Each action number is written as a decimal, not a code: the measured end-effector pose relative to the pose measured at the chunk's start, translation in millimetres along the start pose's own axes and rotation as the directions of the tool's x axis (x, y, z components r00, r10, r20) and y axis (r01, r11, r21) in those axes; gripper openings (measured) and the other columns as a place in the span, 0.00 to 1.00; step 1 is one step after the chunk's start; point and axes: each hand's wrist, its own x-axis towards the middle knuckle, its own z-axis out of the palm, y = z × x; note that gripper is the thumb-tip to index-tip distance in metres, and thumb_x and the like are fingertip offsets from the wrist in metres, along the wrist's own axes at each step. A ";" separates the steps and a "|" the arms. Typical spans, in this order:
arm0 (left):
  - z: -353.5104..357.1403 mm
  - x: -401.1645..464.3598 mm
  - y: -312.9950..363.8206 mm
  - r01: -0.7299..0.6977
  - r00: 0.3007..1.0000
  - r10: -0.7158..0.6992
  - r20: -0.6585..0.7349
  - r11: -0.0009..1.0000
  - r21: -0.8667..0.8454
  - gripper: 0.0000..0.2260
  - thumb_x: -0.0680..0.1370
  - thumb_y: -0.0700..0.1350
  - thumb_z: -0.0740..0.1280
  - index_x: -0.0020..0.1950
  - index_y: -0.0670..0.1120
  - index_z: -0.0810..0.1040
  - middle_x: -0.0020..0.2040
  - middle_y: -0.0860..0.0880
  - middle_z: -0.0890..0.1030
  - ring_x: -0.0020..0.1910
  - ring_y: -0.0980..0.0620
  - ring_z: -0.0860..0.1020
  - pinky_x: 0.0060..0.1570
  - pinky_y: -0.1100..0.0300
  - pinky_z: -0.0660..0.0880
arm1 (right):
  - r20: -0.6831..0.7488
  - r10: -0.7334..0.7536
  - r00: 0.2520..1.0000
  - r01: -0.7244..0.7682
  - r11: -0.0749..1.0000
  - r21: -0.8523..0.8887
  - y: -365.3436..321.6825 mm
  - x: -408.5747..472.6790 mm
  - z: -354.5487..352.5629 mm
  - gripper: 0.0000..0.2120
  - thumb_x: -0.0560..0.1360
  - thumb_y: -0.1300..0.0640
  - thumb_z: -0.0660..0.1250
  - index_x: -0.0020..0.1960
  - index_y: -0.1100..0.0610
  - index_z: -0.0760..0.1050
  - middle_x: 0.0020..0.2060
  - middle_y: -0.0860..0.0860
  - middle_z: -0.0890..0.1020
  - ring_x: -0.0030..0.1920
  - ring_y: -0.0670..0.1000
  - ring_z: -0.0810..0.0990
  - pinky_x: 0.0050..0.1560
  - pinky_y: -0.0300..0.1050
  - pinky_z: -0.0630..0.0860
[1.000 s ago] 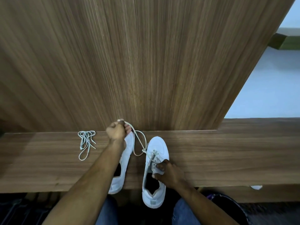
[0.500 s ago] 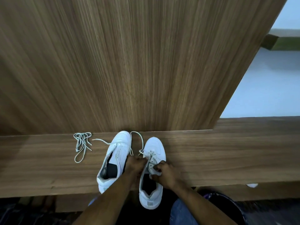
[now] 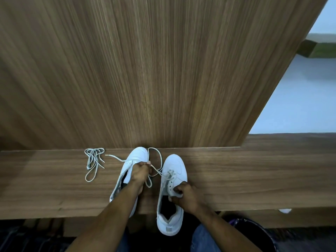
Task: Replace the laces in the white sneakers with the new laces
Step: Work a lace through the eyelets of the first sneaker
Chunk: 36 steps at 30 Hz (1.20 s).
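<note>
Two white sneakers stand side by side on a wooden ledge (image 3: 236, 179), toes toward the wall. My left hand (image 3: 140, 174) hovers over the left sneaker (image 3: 135, 156) and pinches a white lace (image 3: 156, 170) that runs to the lower eyelets of the right sneaker (image 3: 174, 165). The lace loops behind the left sneaker's toe, and its free end lies to the left on the ledge. My right hand (image 3: 183, 196) grips the right sneaker at its eyelet flap. A bundled grey-white lace (image 3: 92, 160) lies on the ledge farther left.
A tall wood-grain panel (image 3: 145, 70) rises right behind the ledge. To the right are a pale wall and floor (image 3: 300, 97). A dark round bin (image 3: 254, 233) sits low at the right, next to my knees. A small white scrap (image 3: 284, 210) lies under the ledge edge.
My left hand came back from the far edge to the right sneaker's eyelets, then lifted up and left with the lace. The left sneaker is uncovered. My right hand stays on the right sneaker.
</note>
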 end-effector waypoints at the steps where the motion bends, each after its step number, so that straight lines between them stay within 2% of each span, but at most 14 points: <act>1: 2.5 0.2 -4.4 0.013 1.000 -0.013 -0.012 1.000 -0.015 0.14 0.79 0.41 0.63 0.33 0.42 0.75 0.31 0.44 0.77 0.30 0.50 0.73 0.30 0.61 0.67 | -0.005 0.000 1.000 0.000 1.000 0.001 0.7 -0.2 0.3 0.23 0.66 0.37 0.71 0.55 0.49 0.78 0.56 0.44 0.79 0.55 0.47 0.79 0.54 0.44 0.76; 4: 8.9 5.8 -13.7 0.036 0.998 -0.038 0.044 0.999 0.031 0.05 0.78 0.40 0.64 0.47 0.40 0.78 0.34 0.43 0.80 0.28 0.48 0.77 0.29 0.60 0.74 | -0.014 -0.015 1.000 0.014 1.000 -0.021 1.0 -0.1 0.3 0.21 0.67 0.38 0.71 0.52 0.50 0.79 0.54 0.45 0.80 0.54 0.47 0.79 0.52 0.43 0.75; 5: 10.5 10.9 -18.4 -0.002 0.996 -0.013 0.087 0.985 0.172 0.07 0.78 0.42 0.63 0.54 0.43 0.77 0.39 0.43 0.82 0.31 0.45 0.80 0.35 0.56 0.77 | -0.015 -0.017 1.000 0.016 1.000 -0.020 1.7 0.6 0.8 0.20 0.67 0.38 0.71 0.51 0.51 0.80 0.54 0.45 0.80 0.54 0.47 0.79 0.52 0.43 0.76; 6: 12.1 13.8 -21.5 -0.081 0.991 0.032 0.129 0.915 0.396 0.10 0.78 0.45 0.63 0.58 0.47 0.76 0.46 0.43 0.83 0.37 0.43 0.82 0.42 0.53 0.78 | -0.014 -0.017 1.000 0.017 1.000 -0.013 1.9 1.1 0.5 0.19 0.67 0.39 0.72 0.50 0.52 0.80 0.54 0.45 0.80 0.53 0.48 0.79 0.52 0.44 0.76; 8: 15.9 16.3 -27.5 -0.237 0.970 0.109 0.217 0.629 0.740 0.15 0.79 0.51 0.60 0.63 0.49 0.75 0.56 0.43 0.80 0.53 0.41 0.80 0.53 0.52 0.74 | -0.015 -0.027 1.000 0.027 1.000 -0.011 2.2 1.3 0.8 0.19 0.68 0.41 0.72 0.50 0.54 0.80 0.54 0.45 0.80 0.54 0.48 0.80 0.53 0.46 0.76; 11: 21.1 14.8 -27.9 -0.351 0.933 0.102 0.346 0.473 0.808 0.17 0.75 0.53 0.60 0.59 0.50 0.78 0.58 0.45 0.80 0.57 0.43 0.78 0.57 0.51 0.75 | -0.010 -0.027 1.000 0.027 1.000 0.003 3.2 0.4 1.8 0.20 0.69 0.43 0.71 0.54 0.55 0.80 0.56 0.46 0.80 0.56 0.49 0.79 0.56 0.45 0.75; 13: 18.9 13.7 -23.6 -0.383 0.918 0.105 0.382 0.484 0.787 0.16 0.72 0.53 0.61 0.53 0.48 0.80 0.54 0.44 0.81 0.54 0.43 0.79 0.54 0.50 0.76 | 0.000 -0.033 0.999 0.033 0.999 0.006 3.0 0.1 1.1 0.21 0.69 0.42 0.71 0.56 0.54 0.79 0.57 0.46 0.79 0.57 0.49 0.78 0.57 0.45 0.75; 18: 0.2 13.9 -3.8 -0.336 0.917 0.069 0.394 0.667 0.665 0.11 0.74 0.46 0.69 0.32 0.46 0.77 0.32 0.48 0.77 0.38 0.50 0.76 0.38 0.61 0.69 | 0.010 -0.020 1.000 0.020 1.000 0.001 0.4 -2.2 -2.3 0.23 0.70 0.43 0.72 0.60 0.53 0.78 0.59 0.47 0.79 0.59 0.49 0.78 0.59 0.45 0.74; 20: -7.5 16.9 -1.4 -0.263 0.905 -0.030 0.425 0.746 0.612 0.12 0.72 0.51 0.71 0.34 0.45 0.77 0.32 0.50 0.75 0.37 0.53 0.74 0.40 0.59 0.70 | 0.014 -0.008 1.000 0.007 1.000 0.013 0.3 -2.5 -1.4 0.24 0.69 0.42 0.72 0.60 0.52 0.78 0.60 0.47 0.79 0.60 0.49 0.78 0.59 0.45 0.74; 23: -4.1 15.4 -3.4 -0.175 0.894 -0.098 0.438 0.823 0.541 0.18 0.73 0.60 0.68 0.48 0.45 0.83 0.46 0.50 0.83 0.47 0.53 0.79 0.50 0.60 0.73 | 0.023 0.014 1.000 -0.015 1.000 0.020 0.0 -3.8 0.1 0.25 0.68 0.41 0.72 0.62 0.51 0.77 0.61 0.47 0.78 0.60 0.49 0.77 0.60 0.46 0.74; 25: 5.3 10.4 -4.6 -0.179 0.905 -0.074 0.420 0.827 0.532 0.17 0.77 0.56 0.65 0.50 0.44 0.83 0.48 0.49 0.83 0.48 0.52 0.80 0.50 0.60 0.72 | 0.023 0.032 0.999 -0.033 0.999 0.031 -1.5 -5.6 -0.9 0.26 0.69 0.42 0.73 0.63 0.52 0.76 0.62 0.48 0.78 0.61 0.49 0.77 0.61 0.45 0.74; 31: 22.8 7.1 -13.8 -0.202 0.934 -0.064 0.351 0.715 0.669 0.10 0.76 0.46 0.66 0.35 0.44 0.76 0.45 0.40 0.81 0.48 0.43 0.80 0.42 0.59 0.70 | 0.014 0.059 0.998 -0.060 0.998 0.037 -4.2 -9.4 3.6 0.26 0.69 0.44 0.72 0.65 0.51 0.74 0.62 0.49 0.78 0.62 0.51 0.77 0.62 0.47 0.74; 35: 22.5 -3.2 5.7 -0.174 0.943 -0.022 0.331 0.817 0.550 0.10 0.76 0.45 0.64 0.54 0.41 0.76 0.46 0.42 0.80 0.43 0.48 0.78 0.39 0.58 0.72 | 0.037 0.065 0.997 -0.066 0.998 0.025 -4.0 -8.5 2.7 0.24 0.69 0.44 0.72 0.62 0.51 0.77 0.59 0.48 0.79 0.60 0.50 0.77 0.61 0.46 0.73; 36: 21.6 -6.4 15.7 -0.157 0.951 -0.001 0.311 0.862 0.482 0.08 0.77 0.45 0.62 0.51 0.41 0.76 0.43 0.43 0.80 0.42 0.49 0.78 0.40 0.57 0.74 | 0.051 0.062 0.997 -0.064 0.997 0.035 -4.1 -7.6 2.5 0.20 0.67 0.43 0.71 0.57 0.48 0.79 0.55 0.47 0.81 0.56 0.50 0.79 0.60 0.46 0.74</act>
